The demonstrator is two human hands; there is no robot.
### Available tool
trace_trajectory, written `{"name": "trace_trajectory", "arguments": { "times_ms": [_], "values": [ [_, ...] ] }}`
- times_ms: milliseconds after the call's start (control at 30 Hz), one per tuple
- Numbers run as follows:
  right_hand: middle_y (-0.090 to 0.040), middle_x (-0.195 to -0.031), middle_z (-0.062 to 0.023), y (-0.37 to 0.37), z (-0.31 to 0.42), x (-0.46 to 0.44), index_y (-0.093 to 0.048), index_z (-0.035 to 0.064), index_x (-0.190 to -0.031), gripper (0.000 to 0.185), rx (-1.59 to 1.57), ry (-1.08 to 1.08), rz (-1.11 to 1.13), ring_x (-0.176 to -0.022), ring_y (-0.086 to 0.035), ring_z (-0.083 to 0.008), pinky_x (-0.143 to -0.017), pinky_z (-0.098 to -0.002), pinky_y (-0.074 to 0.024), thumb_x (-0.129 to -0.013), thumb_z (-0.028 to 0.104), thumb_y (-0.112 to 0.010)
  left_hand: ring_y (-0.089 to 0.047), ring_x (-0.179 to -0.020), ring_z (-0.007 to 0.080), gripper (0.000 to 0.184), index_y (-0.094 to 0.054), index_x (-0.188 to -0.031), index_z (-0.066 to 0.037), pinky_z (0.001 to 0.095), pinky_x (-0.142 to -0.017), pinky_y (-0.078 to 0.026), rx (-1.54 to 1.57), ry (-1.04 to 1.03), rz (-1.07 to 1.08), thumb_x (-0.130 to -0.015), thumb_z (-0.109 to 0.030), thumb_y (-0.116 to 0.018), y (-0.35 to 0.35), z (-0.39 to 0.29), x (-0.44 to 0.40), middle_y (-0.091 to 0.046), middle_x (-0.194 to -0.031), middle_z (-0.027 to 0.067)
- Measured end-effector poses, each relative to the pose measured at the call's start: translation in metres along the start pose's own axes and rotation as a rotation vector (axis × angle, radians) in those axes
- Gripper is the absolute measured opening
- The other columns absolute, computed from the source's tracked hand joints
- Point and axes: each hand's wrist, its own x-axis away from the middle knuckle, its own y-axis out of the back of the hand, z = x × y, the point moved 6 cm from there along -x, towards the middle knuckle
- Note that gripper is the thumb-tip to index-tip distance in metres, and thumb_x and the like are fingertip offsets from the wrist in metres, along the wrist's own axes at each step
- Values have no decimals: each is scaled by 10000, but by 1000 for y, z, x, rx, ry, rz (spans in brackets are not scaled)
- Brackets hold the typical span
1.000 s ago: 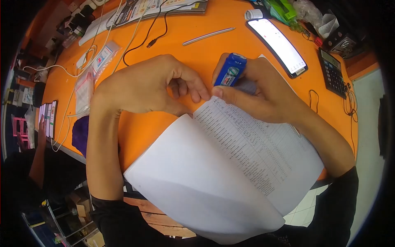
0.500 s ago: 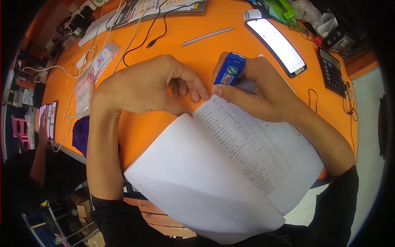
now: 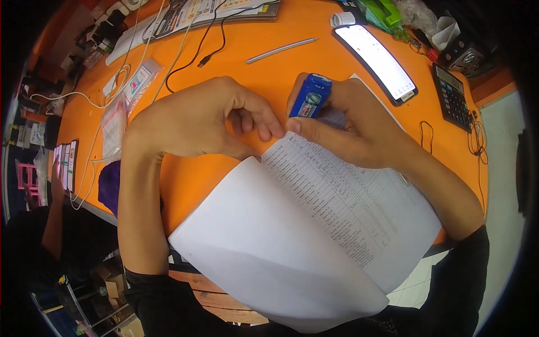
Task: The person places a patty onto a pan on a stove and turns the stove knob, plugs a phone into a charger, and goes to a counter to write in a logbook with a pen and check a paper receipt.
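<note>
1. Two own hands, almost no change over the last second: left hand (image 3: 216, 119) and right hand (image 3: 362, 133) keep their poses; table things slide slightly left in view, probably head movement.
2. Meaning for the work, my judgement: same stage, no new step showing.
3. One blue tool (image 3: 310, 98), likely a stapler, clamped between the right hand's thumb and fingers, just at the far corner of the printed page (image 3: 337, 196).
4. Left fingers curl by that same corner, thumb at the folded edge; cannot tell whether they pinch paper.
5. One paper bundle, near centre: printed page on the right, one blank page (image 3: 252, 236) folded over on the near left. Total sheets: cannot count.
6. Far side of one orange table (image 3: 191, 182): one pencil-like stick (image 3: 282, 50) centre, one lit phone (image 3: 376, 64) right, one white cap (image 3: 342, 20) beside it, one calculator (image 3: 451, 96) farther right.
7. Left: one purple item (image 3: 109, 188) beside the forearm; one co-worker's hand (image 3: 56, 178) at lit screens (image 3: 69, 163), device count unclear.
</note>
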Motion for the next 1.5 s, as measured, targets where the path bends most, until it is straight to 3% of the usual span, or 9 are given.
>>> {"name": "trace_trajectory", "arguments": {
  "times_ms": [367, 433, 467, 533, 967, 1233, 1367, 1433, 1500],
  "values": [
    [-673, -753, -60, -3, -2, -1, -715, 17, -916, 253, -81, 65, -32, -677, -641, -145, -628, -289, -478, -993, 248, -784, -593, -874, 115, 400, -805, -1145, -59, 262, -812, -511, -9, -30, 10, -755, -1, -877, 0, 2, -2, -774, -1045, 7],
    [-698, -790, -150, -3, -3, -2, -730, -23, -995, 343, -72, -25, 22, -672, -654, -241, -663, -344, -516, -978, 319, -761, -587, -871, 111, 386, -806, -1136, -60, 258, -816, -507, -4, 6, 7, -761, -12, -886, 0, 2, -1, -775, -1046, 0],
    [-698, -790, -150, -3, -4, -2, -730, -23, -995, 343, -71, -25, 22, -672, -654, -241, -663, -344, -516, -978, 319, -761, -587, -871, 111, 386, -806, -1136, -60, 258, -816, -507, -4, 5, 7, -761, -12, -886, 0, 2, -1, -775, -1046, 0],
    [-668, -755, -66, -2, -2, -1, -711, 22, -915, 247, -11, 17, 1, -667, -623, -150, -629, -289, -473, -991, 245, -786, -589, -871, 113, 386, -804, -1139, -59, 259, -823, -508, -16, 11, 19, -765, -21, -891, 0, 2, -1, -774, -1044, -1],
    [-690, -768, -71, -5, -7, -2, -712, 5, -929, 250, -37, -29, 18, -699, -676, -144, -663, -283, -514, -1004, 236, -771, -598, -883, 117, 411, -806, -1153, -59, 268, -825, -515, -14, 13, 6, -752, 1, -873, 0, 2, 0, -773, -1044, 5],
    [-696, -750, -70, -4, -1, -1, -722, 17, -921, 247, -76, 99, -32, -687, -680, -150, -641, -284, -510, -1001, 244, -774, -594, -886, 124, 428, -806, -1154, -61, 271, -822, -515, -4, -2, 20, -740, 36, -849, 0, 0, -1, -773, -1052, 13],
    [-696, -746, -73, -2, -2, -1, -726, 19, -911, 248, -10, 2, 13, -671, -677, -157, -619, -290, -492, -996, 246, -778, -594, -888, 123, 421, -806, -1152, -59, 267, -819, -510, 19, -10, -1, -745, 42, -846, 0, 1, 0, -770, -1046, 10],
    [-700, -748, -78, -3, -2, -1, -729, 20, -911, 253, -39, 19, -3, -661, -677, -164, -615, -294, -494, -992, 254, -783, -636, -919, 153, 374, -802, -1135, -33, 294, -838, -518, 19, -4, 11, -767, -64, -864, 0, 0, 0, -777, -1029, 29],
    [-676, -744, -96, -2, -1, -1, -716, 5, -937, 309, -50, -15, 8, -650, -633, -180, -623, -313, -483, -982, 304, -776, -638, -924, 152, 375, -800, -1136, -32, 292, -836, -516, 14, 0, 16, -767, -63, -864, 0, -1, 0, -777, -1035, 30]
  ]
}}
